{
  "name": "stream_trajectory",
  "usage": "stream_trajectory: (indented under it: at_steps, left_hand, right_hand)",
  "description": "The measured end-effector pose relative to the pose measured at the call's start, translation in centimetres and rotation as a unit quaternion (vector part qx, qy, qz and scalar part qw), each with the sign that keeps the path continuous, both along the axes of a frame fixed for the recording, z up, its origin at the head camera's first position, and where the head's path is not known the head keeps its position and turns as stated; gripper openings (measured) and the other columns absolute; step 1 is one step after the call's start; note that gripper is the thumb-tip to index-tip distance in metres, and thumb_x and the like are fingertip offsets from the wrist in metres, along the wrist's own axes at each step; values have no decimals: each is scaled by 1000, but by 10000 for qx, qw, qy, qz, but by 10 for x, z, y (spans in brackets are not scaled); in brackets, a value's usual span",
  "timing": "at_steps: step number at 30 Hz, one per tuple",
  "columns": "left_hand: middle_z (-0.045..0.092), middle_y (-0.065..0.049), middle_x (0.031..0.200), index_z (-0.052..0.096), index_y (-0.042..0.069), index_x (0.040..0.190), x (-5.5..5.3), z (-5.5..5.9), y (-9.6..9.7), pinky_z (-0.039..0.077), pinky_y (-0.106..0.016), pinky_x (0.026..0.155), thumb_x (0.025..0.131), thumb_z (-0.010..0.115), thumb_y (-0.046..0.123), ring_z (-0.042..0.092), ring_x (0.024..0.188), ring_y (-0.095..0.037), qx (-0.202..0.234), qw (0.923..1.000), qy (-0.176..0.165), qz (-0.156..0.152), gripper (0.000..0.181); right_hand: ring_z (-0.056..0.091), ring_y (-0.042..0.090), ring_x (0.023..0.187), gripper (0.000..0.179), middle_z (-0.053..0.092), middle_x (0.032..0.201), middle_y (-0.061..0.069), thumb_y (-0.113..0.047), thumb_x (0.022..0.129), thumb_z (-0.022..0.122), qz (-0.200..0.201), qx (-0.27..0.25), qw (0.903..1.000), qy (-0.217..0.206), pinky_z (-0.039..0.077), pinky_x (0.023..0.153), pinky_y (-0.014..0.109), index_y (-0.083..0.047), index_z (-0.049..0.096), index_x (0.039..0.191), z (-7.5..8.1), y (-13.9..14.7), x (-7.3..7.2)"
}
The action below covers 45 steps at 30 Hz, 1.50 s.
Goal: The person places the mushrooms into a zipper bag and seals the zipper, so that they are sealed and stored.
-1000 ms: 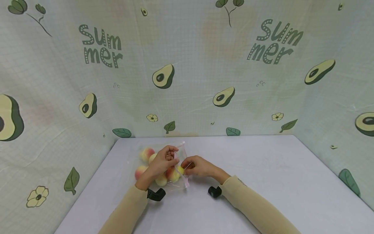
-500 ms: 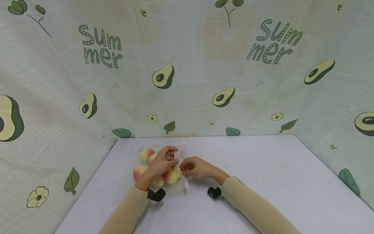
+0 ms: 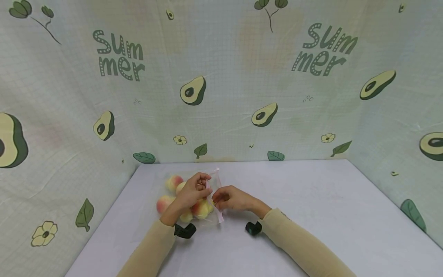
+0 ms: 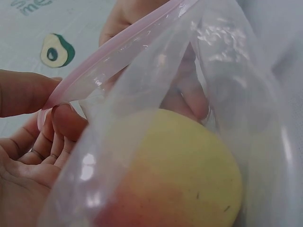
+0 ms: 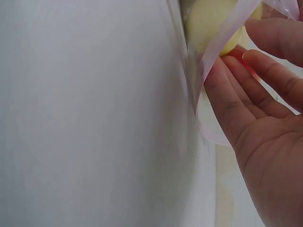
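Observation:
A clear zip bag (image 3: 209,222) with a pink strip (image 4: 111,49) along its mouth lies at the table's left, with several red-and-yellow peaches (image 3: 164,204) inside. My left hand (image 3: 188,195) reaches over it and pinches the pink edge between thumb and finger, lifting the mouth apart. Just inside that mouth sits one peach (image 4: 189,165), seen through the film. My right hand (image 3: 236,198) has its fingers (image 5: 227,99) in the opening, fairly straight, with the tips right at a yellow peach (image 5: 213,23). The left hand hides part of the bag.
The white table (image 3: 294,207) stretches to the right of the bag. A patterned cloth (image 3: 225,77) with avocados and lettering stands behind and at both sides. Each wrist carries a small black camera, such as the right camera (image 3: 253,228).
The peaches near the mouth have shifted left, deeper into the bag. My right fingers have edged slightly left into the opening. The left hand keeps its hold on the pink edge.

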<state>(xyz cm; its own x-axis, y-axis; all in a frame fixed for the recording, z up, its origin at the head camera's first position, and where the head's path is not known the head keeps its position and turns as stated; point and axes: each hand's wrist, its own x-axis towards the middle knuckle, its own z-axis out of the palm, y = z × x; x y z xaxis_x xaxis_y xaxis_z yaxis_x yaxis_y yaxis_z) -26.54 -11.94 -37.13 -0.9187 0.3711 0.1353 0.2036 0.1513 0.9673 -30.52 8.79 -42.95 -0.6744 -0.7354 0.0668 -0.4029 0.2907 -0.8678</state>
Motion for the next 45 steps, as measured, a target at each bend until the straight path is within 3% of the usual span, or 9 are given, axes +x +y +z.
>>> stream_trajectory:
  at_steps: [8, 16, 19, 24, 41, 45]
  left_hand:
    - [44, -10, 92, 46, -4, 120, -1, -2, 0, 47, -25, 63, 86, 62, -8, 48, 72, -17, -32, 10000, 0, 24, 38]
    - [42, -24, 98, 46, -4, 120, -2, -3, 0, 47, -25, 62, 86, 62, -8, 48, 71, -17, 15, 10000, -23, -22, 38]
    - [43, -22, 96, 46, -4, 120, -2, -3, 0, 47, -25, 62, 86, 62, -8, 48, 71, -17, 23, 10000, -35, -21, 38]
    - [43, -11, 93, 46, -4, 120, -2, -3, 0, 47, -25, 62, 86, 62, -8, 48, 71, -17, 45, 10000, -62, -23, 38]
    - [42, -17, 96, 46, -3, 120, -2, -3, 0, 46, -25, 62, 86, 62, -9, 47, 71, -17, 36, 10000, -85, 34, 38]
    - [41, -17, 96, 47, -3, 120, -2, -3, 1, 47, -25, 63, 86, 62, -9, 47, 71, -17, -18, 9999, -107, 54, 38]
  right_hand:
    - [61, 26, 94, 27, 62, 108, 24, 3, 86, 62, 37, -181, 9998, -99, 50, 72, 23, 10, 59, 112, 21, 1, 16]
    - [62, 18, 90, 26, 63, 110, 23, 3, 89, 59, 72, -259, 9995, -185, 52, 74, 27, 7, 59, 115, -1, 0, 1]
    - [64, 20, 88, 24, 63, 110, 19, 0, 91, 58, 107, -365, 9987, -345, 54, 76, 32, 5, 60, 114, -5, 0, -2]
    - [65, 29, 92, 21, 63, 109, 17, -2, 94, 57, 152, -520, 9969, -579, 54, 80, 39, 5, 61, 113, -5, 0, -3]
    - [64, 25, 90, 20, 65, 101, 10, -1, 95, 52, 136, -577, 9950, -809, 54, 80, 37, 6, 61, 112, -5, -1, -2]
    - [65, 26, 92, 19, 66, 102, 14, -3, 96, 53, 27, -471, 9968, -650, 54, 80, 37, 4, 62, 111, -3, 2, -4]
